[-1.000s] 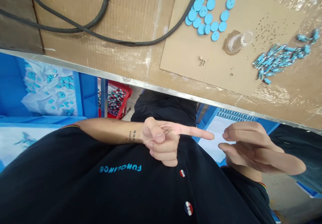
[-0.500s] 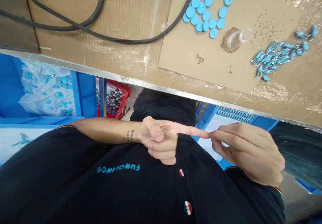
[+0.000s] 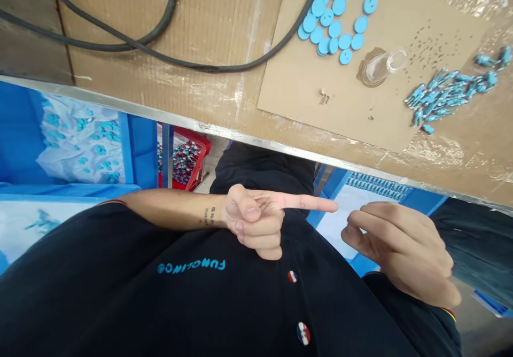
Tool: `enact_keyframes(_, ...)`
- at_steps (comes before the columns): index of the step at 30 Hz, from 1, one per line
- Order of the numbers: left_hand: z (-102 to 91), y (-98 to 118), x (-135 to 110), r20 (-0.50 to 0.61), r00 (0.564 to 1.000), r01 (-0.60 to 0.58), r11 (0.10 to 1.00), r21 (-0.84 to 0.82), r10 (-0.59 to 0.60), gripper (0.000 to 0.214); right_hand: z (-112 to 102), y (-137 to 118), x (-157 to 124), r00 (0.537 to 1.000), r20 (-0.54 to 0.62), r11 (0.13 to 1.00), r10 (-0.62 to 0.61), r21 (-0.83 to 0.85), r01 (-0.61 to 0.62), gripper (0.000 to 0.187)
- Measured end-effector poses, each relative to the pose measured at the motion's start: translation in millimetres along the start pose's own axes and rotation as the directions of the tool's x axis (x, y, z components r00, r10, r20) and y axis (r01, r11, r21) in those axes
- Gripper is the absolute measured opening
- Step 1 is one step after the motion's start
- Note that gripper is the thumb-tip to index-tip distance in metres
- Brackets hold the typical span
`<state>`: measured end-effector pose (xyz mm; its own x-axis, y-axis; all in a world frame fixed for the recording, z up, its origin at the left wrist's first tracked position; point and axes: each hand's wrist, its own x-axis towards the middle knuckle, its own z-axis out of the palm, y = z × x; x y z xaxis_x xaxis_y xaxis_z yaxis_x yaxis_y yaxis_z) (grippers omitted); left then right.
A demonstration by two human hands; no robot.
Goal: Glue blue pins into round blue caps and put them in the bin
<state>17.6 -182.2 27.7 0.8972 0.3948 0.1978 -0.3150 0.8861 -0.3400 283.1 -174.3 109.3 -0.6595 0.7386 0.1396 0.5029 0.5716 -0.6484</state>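
My left hand (image 3: 258,219) is palm up in front of my shirt, its index finger stretched to the right. The thumb and other fingers are curled in, and nothing shows in them. Just right of that fingertip, with a small gap between, is my right hand (image 3: 401,245). Its fingers are bent and its thumb and fingertips closed together; whether something tiny is between them cannot be made out. Both hands are below the table edge, touching nothing on the table.
On the cardboard-covered table (image 3: 208,98) are blue discs (image 3: 345,56), a small clear cup (image 3: 380,68), a pile of small blue figures (image 3: 444,95) and a black cable (image 3: 208,68). Blue bins (image 3: 140,148) and a red crate (image 3: 196,167) stand below.
My right fingers have let go of my left index fingertip and moved slightly right and down. The left hand keeps its pose; the view has shifted slightly.
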Motion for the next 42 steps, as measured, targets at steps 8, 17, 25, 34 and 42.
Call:
enact_keyframes(8,2.0,1.1,0.2,-0.02,0.999,0.05,0.999,0.011,-0.05,0.082,2.3,5.9,-1.9,0.988,-0.08,0.988,0.132,0.085,-0.125,0.047)
enact_keyframes(17,-0.3,3.2,2.6,0.096,0.993,0.071,0.997,-0.018,-0.069,0.078,0.2,9.3,3.6,0.99,0.033,0.974,0.139,0.177,-0.142,0.021)
enact_keyframes(25,-5.5,1.5,4.6,0.211,0.975,0.081,0.995,-0.06,-0.066,0.073,-0.8,15.2,22.4,0.985,0.105,0.963,-0.136,0.248,0.107,0.036)
enact_keyframes(34,-11.6,1.8,-0.5,0.087,0.983,0.158,0.987,0.021,-0.159,0.082,-7.9,12.3,30.3,0.942,0.285,0.971,-0.178,0.203,0.122,0.026)
enact_keyframes(42,-4.2,2.1,0.0,0.046,0.986,0.157,0.987,0.021,-0.158,0.079,-6.3,14.6,36.3,0.926,0.306,0.949,-0.223,0.285,0.135,0.027)
